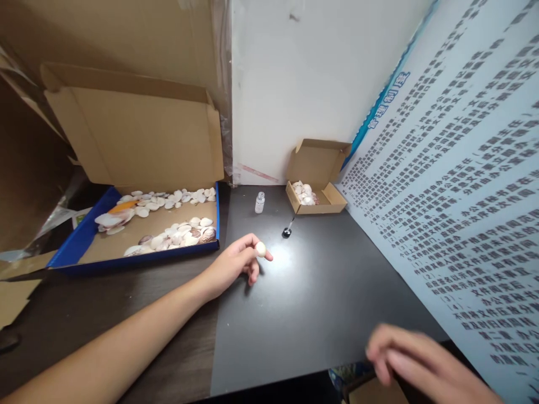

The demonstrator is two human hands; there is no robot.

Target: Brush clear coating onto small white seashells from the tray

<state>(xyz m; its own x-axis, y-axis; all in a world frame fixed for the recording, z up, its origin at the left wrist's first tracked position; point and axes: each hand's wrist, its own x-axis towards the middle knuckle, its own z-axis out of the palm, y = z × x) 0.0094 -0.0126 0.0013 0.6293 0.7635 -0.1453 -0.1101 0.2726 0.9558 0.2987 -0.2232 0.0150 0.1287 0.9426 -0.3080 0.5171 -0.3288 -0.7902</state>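
Observation:
My left hand [242, 259] is over the dark tabletop, pinching a small cream-white seashell [260, 249] between thumb and fingers. At the lower right, by the table's front edge, my right hand [406, 356] is smeared by motion with its fingers bent. Whether anything is in it cannot be made out. Beyond the left hand stands a small clear glass bottle [260, 202] without its cap. A black cap with a thin applicator stem [287, 232] lies on the table, to the right of the bottle and nearer to me.
An open blue-sided cardboard box [101, 247] on the left holds several shells [172, 235] in two rows. At the back right, a small open carton [322, 209] contains more shells [304, 192]. A poster with printed text [455, 185] covers the right wall.

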